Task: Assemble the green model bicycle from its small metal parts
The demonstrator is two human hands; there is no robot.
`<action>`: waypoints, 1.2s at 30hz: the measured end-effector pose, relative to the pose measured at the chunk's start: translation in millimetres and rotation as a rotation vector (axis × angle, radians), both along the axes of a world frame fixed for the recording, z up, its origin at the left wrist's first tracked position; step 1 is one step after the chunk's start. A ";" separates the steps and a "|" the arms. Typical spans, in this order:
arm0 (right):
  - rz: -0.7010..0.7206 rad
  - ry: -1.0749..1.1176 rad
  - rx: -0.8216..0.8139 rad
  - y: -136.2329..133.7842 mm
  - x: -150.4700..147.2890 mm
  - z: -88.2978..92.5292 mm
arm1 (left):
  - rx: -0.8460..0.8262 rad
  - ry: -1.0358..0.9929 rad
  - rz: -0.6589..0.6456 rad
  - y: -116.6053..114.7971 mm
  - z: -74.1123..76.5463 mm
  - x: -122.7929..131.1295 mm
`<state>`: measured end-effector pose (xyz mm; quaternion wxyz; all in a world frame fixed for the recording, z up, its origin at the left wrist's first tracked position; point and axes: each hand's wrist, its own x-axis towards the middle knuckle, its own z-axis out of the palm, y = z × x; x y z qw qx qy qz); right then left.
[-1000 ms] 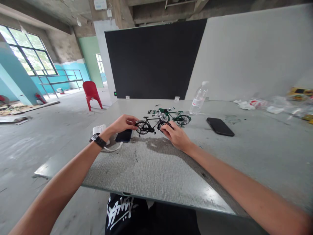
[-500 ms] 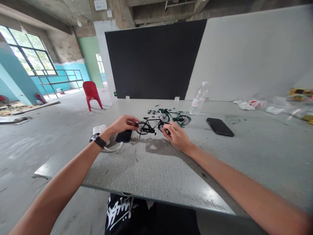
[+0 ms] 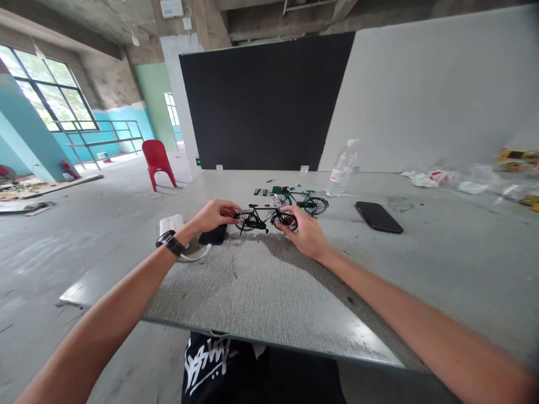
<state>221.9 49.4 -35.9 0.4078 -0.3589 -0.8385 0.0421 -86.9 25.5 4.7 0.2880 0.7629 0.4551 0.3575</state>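
A small black model bicycle (image 3: 261, 217) is held upright just over the near part of the table, its saddle and handlebar on top. My left hand (image 3: 219, 215) grips it at the rear wheel, thumb and fingers closed on the tyre. At the other end my right hand (image 3: 306, 230) holds the front wheel, thumb low and forefinger high on its rim, with the spokes showing between them. Behind it stands a green model bicycle (image 3: 304, 197), partly covered by the black one and my right hand. Small dark green parts (image 3: 261, 192) lie beside the green bicycle.
Left of the hands are a phone (image 3: 213, 234) with a white cable and a white charger block (image 3: 172, 224). A clear plastic bottle (image 3: 342, 169) stands behind at right, with a black phone (image 3: 378, 217) nearer. Crumpled plastic bags (image 3: 438, 179) lie far right.
The fingers of my right hand have spread from a pinch to a wider hold, baring more of the front wheel. My left hand keeps its hold on the rear wheel.
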 end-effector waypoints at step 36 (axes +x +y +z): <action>-0.015 -0.169 -0.076 24.5 3.6 2.3 | 0.062 0.140 -0.001 5.7 -9.6 -0.6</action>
